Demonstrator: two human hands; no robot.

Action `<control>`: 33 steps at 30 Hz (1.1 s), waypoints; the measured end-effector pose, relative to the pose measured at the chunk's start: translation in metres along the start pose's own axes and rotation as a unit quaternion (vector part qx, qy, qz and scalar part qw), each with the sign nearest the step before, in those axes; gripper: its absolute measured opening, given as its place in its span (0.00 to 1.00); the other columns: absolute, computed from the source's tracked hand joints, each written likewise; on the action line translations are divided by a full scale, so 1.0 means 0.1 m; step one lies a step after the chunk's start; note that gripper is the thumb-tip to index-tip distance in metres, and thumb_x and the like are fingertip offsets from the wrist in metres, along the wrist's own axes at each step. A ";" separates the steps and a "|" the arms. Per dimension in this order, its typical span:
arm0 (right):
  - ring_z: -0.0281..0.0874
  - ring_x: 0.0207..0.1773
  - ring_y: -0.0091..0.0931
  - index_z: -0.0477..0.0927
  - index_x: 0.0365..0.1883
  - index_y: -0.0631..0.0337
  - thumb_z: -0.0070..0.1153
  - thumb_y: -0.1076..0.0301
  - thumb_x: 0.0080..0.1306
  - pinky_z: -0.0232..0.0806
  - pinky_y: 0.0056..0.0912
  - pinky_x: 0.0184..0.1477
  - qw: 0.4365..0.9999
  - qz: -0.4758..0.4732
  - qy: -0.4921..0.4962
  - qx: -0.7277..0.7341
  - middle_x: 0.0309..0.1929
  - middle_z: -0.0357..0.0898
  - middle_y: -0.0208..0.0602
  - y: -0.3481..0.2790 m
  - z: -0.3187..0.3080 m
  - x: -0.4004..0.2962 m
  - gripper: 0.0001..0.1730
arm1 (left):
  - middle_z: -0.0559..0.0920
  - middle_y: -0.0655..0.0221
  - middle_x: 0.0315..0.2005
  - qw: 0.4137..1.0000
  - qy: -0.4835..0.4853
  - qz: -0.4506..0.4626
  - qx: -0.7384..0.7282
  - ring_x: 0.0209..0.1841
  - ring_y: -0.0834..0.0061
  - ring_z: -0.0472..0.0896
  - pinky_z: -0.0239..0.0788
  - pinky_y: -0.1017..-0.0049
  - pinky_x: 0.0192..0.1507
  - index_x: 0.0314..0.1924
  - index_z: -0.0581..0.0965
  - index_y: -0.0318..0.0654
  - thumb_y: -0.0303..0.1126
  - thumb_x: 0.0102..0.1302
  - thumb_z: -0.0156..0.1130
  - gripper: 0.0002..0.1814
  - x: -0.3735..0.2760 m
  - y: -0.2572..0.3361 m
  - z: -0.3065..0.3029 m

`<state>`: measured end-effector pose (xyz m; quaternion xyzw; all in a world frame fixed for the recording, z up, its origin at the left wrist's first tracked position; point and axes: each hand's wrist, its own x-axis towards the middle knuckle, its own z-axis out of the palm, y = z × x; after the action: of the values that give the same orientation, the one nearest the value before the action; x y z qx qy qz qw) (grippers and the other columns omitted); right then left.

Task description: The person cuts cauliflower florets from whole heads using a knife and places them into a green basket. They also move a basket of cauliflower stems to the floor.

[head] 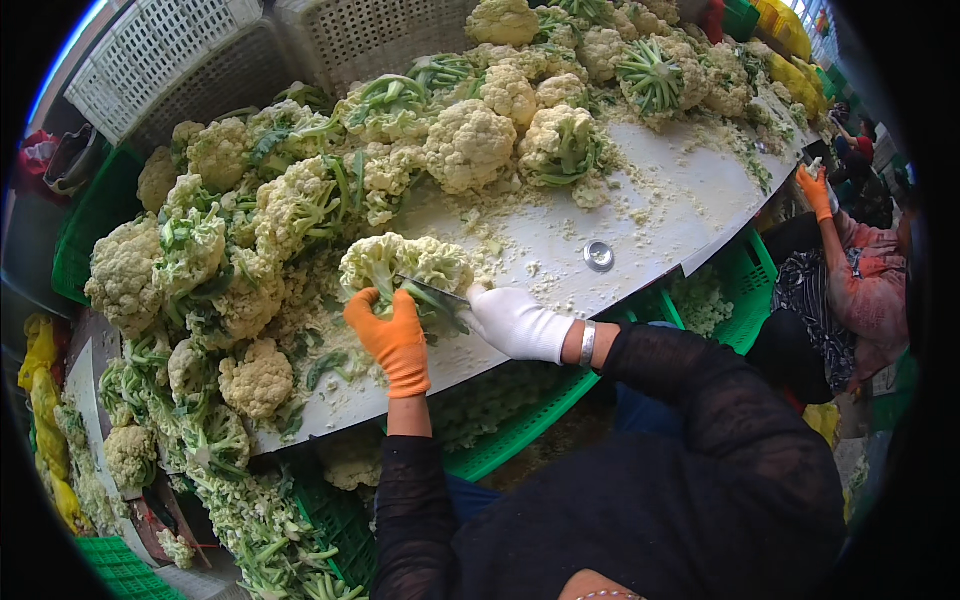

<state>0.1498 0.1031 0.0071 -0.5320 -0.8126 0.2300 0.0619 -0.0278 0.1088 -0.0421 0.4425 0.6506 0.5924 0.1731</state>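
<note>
My left hand [390,337], in an orange knitted glove, grips the stem side of a cauliflower head [435,264] just above the metal table [645,180]. A white glove covers my right hand [517,322], which is closed around a knife; its handle is hidden in the fist. The knife's blade [435,289] lies against the cauliflower's stems, pointing left towards the orange glove's fingers. Whole cauliflowers [469,146] with cut leaf stalks are heaped beyond and to the left of my hands. Small florets and crumbs are scattered around them.
A small round metal dish [598,256] sits on the table, right of my hands. Green plastic crates [525,427] with cauliflower pieces stand under the near edge. White perforated crates [172,60] stand behind the heap. A co-worker with an orange-gloved hand [815,193] sits at the right.
</note>
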 end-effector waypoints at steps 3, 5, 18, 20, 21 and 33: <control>0.82 0.43 0.54 0.76 0.42 0.71 0.52 0.56 0.73 0.73 0.53 0.47 0.998 0.003 -0.061 0.024 0.34 0.82 0.61 -0.03 -0.09 0.12 0.21 | 0.73 0.58 0.46 0.998 -0.021 0.049 0.026 0.50 0.62 0.72 0.63 0.67 0.59 0.46 0.73 0.28 0.32 0.60 0.66 0.19 -0.02 0.02 0.01; 0.82 0.46 0.54 0.79 0.42 0.72 0.53 0.58 0.72 0.73 0.51 0.49 0.996 0.009 -0.086 0.017 0.37 0.83 0.62 -0.02 -0.11 0.20 0.20 | 0.73 0.58 0.45 0.997 -0.032 0.060 0.031 0.50 0.62 0.72 0.63 0.67 0.59 0.46 0.73 0.28 0.32 0.59 0.67 0.19 -0.01 0.03 0.01; 0.70 0.19 0.25 0.75 0.39 0.64 0.51 0.50 0.75 0.68 0.31 0.20 0.941 0.021 -0.325 0.097 0.23 0.72 0.33 0.24 -0.71 0.64 0.22 | 0.73 0.61 0.44 0.995 -0.075 0.059 -0.014 0.49 0.64 0.72 0.64 0.68 0.58 0.46 0.74 0.30 0.33 0.58 0.71 0.21 0.07 -0.03 -0.10; 0.68 0.18 0.23 0.75 0.39 0.63 0.52 0.49 0.74 0.66 0.30 0.20 0.940 0.010 -0.323 0.111 0.23 0.71 0.30 0.36 -0.70 0.64 0.22 | 0.73 0.62 0.45 0.994 -0.097 0.052 -0.023 0.49 0.65 0.72 0.64 0.69 0.58 0.47 0.74 0.31 0.34 0.58 0.71 0.22 0.07 -0.05 -0.11; 0.68 0.18 0.23 0.76 0.39 0.62 0.52 0.50 0.74 0.66 0.29 0.20 0.943 0.000 -0.318 0.102 0.23 0.71 0.30 0.41 -0.69 0.64 0.21 | 0.73 0.62 0.45 0.993 -0.105 0.051 -0.027 0.50 0.66 0.72 0.63 0.70 0.58 0.48 0.74 0.31 0.34 0.58 0.71 0.22 0.08 -0.06 -0.11; 0.80 0.38 0.51 0.77 0.38 0.65 0.52 0.58 0.72 0.72 0.52 0.42 0.985 -0.146 -0.063 -0.068 0.30 0.80 0.55 0.06 -0.81 0.25 0.16 | 0.74 0.52 0.56 0.991 -0.081 -0.106 0.001 0.55 0.60 0.76 0.65 0.66 0.61 0.64 0.63 0.26 0.40 0.55 0.75 0.44 0.09 0.03 -0.09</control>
<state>0.1725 0.1524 0.0725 -0.3954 -0.8975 0.1955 0.0067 -0.0383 0.1097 -0.0346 0.4177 0.6781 0.5325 0.2867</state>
